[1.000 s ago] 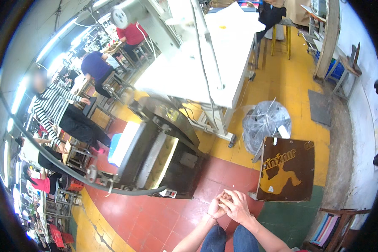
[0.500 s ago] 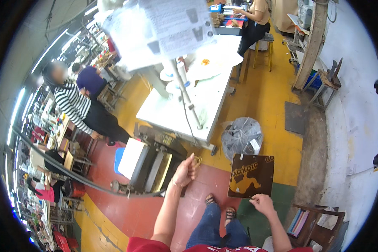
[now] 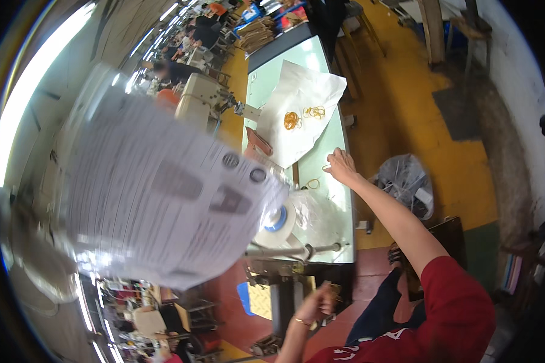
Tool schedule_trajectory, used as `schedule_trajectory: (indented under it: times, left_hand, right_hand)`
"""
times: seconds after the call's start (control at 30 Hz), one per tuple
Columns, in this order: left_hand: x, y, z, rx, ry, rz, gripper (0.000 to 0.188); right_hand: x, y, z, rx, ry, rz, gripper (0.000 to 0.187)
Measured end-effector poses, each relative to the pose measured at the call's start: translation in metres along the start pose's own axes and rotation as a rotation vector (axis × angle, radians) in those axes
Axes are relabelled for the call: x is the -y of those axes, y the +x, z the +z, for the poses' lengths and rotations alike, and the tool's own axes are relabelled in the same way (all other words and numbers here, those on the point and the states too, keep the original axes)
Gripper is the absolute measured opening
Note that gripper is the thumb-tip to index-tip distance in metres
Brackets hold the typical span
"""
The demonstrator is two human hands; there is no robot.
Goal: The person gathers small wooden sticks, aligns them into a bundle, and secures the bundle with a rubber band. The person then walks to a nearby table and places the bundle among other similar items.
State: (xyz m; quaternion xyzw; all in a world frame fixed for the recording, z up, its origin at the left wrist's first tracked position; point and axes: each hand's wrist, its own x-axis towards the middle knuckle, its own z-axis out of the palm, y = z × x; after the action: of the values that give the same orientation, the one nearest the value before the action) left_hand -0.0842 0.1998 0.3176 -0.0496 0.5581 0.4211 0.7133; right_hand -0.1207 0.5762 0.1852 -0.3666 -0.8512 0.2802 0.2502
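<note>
My right hand [image 3: 341, 166] reaches over the right edge of the pale green work table [image 3: 340, 239], its fingers bent and slightly apart. Nothing shows clearly in it. Beside its fingertips a thin yellow rubber band [image 3: 313, 183] lies on the table. More rubber bands [image 3: 292, 121] sit in small heaps on a white sheet [image 3: 278, 148] farther back. Lower down, my left hand [image 3: 316, 304] is closed near the machine at the table's near end. Yellowish loops that look like rubber bands [image 3: 335, 293] poke out from its fingers, blurred.
A printed paper in a clear sleeve [image 3: 163, 187] hangs close at the left. Below it are a thread cone [image 3: 280, 219] and a metal rod [image 3: 297, 250]. A clear-bagged bin [image 3: 406, 181] stands right of the table, a dark board [image 3: 445, 248] nearer. People work at the far left.
My view has turned and come closer to the table. My right hand has moved from beside the dark board up over the table. My left hand stays low near the machine, still closed.
</note>
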Motion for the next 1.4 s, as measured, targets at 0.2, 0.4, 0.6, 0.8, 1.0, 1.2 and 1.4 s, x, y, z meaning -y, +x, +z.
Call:
schedule_trajectory:
  times: [0.2,0.4,0.6,0.8,1.0,1.2,1.4]
  left_hand:
    - [0.029,0.051,0.033,0.254,-0.263,-0.324,0.043]
    - [0.01,0.064,0.019,0.134,-0.223,-0.199,0.042]
    - [0.03,0.068,0.025,0.049,-0.232,-0.141,0.043]
    - [0.084,0.066,0.073,0.039,-0.197,-0.17,0.043]
    - [0.159,0.089,0.171,-0.015,-0.216,-0.087,0.045]
    - [0.225,0.16,0.322,0.453,-0.791,-0.036,0.037]
    - [0.254,0.18,0.418,0.391,-0.772,-0.013,0.028]
  right_hand:
    - [-0.011,0.0,0.03,0.058,-0.155,-0.125,0.02]
    - [0.018,0.016,0.038,0.204,0.377,-0.112,0.016]
    - [0.03,0.002,0.066,0.244,-0.049,-0.322,0.019]
    - [-0.001,-0.027,0.031,0.307,0.066,-0.138,0.014]
    - [-0.095,-0.12,-0.137,0.319,0.907,0.231,0.029]
    - [-0.189,-0.309,-0.349,0.513,0.88,0.268,0.022]
    - [-0.168,-0.446,-0.466,0.565,0.388,0.031,0.02]
